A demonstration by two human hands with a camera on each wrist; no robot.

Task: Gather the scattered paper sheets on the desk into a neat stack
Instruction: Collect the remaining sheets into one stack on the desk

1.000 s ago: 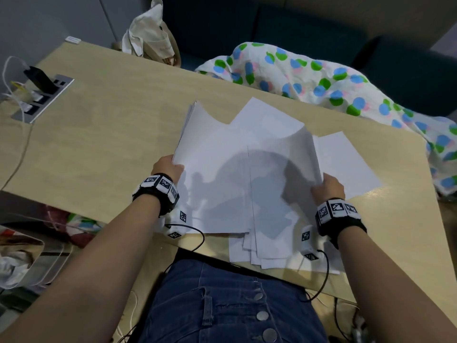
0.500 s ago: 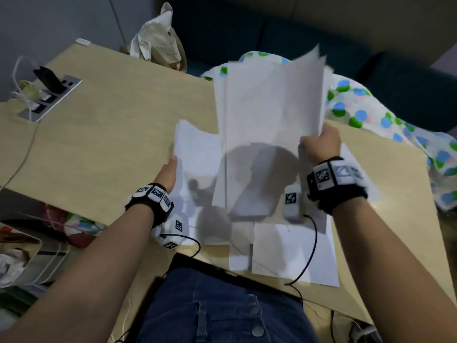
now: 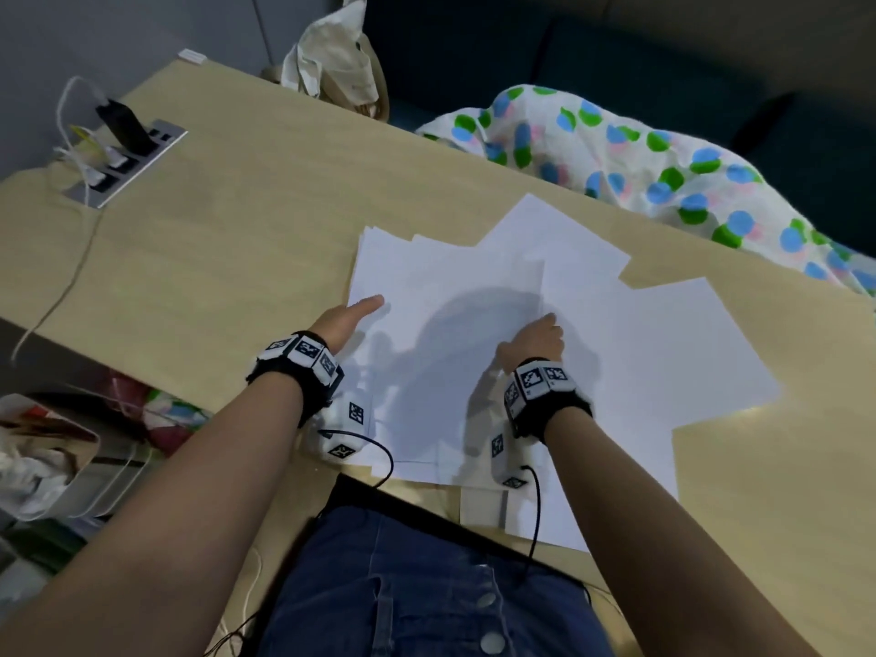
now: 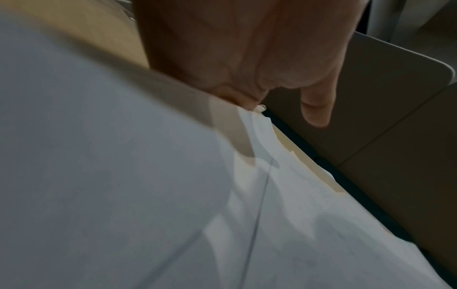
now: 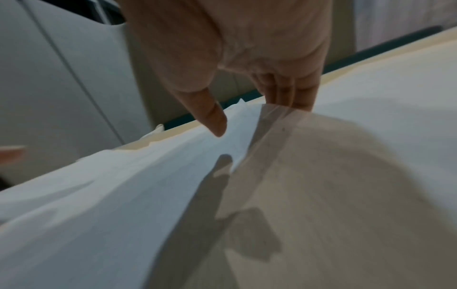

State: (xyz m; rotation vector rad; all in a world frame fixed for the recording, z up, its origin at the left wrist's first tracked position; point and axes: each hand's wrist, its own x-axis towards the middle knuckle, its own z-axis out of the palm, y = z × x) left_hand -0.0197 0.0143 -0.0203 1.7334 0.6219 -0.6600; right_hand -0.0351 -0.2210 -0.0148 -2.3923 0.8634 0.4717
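Several white paper sheets (image 3: 450, 296) lie overlapped and fanned out on the wooden desk (image 3: 213, 258). More sheets (image 3: 663, 353) spread to the right, and some overhang the near edge. My left hand (image 3: 353, 315) is at the pile's left edge. Its thumb (image 4: 317, 109) is stretched out above the paper (image 4: 123, 176) and its fingers are hidden under the edge. My right hand (image 3: 535, 339) rests in the middle of the pile. Its fingertips are tucked behind the raised edge of a sheet (image 5: 321, 195), and its thumb (image 5: 215, 121) stands apart from them.
A socket panel (image 3: 128, 158) with plugs and cables is set into the desk at far left. A canvas bag (image 3: 332, 68) sits past the far edge, and a dotted cloth (image 3: 640, 154) lies at the back right. A bin (image 3: 42, 457) stands below the desk on the left.
The bundle my right hand held upright half a second ago now lies flat on the pile. My right hand has come down with it. My left thumb now reaches over the left edge.
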